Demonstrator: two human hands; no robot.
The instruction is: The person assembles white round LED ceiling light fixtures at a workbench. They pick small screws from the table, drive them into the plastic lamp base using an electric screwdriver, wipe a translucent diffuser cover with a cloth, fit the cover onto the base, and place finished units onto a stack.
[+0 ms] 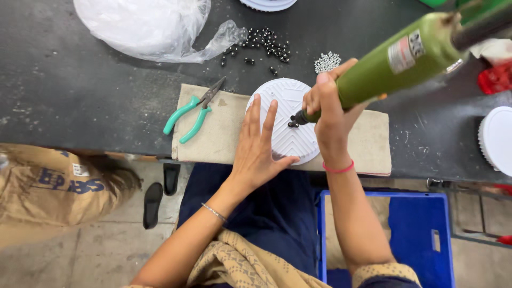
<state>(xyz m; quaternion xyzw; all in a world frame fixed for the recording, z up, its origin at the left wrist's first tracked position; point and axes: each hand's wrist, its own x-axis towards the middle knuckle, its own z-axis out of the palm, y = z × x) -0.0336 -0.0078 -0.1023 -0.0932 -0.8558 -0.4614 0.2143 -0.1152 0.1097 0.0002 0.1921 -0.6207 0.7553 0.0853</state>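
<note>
You sit at a dark workbench [80, 90], its near edge over your lap. On a tan mat [224, 138] lies a round white ribbed disc [288, 106]. Your left hand [258, 149] rests flat and open on it; your right hand [328, 114] grips a green power screwdriver [394, 58], tip at the disc's right side. The screw seems only partly driven. Teal pliers [192, 114] lie left; loose black screws [264, 45] lie beyond, with open bench left of them.
</note>
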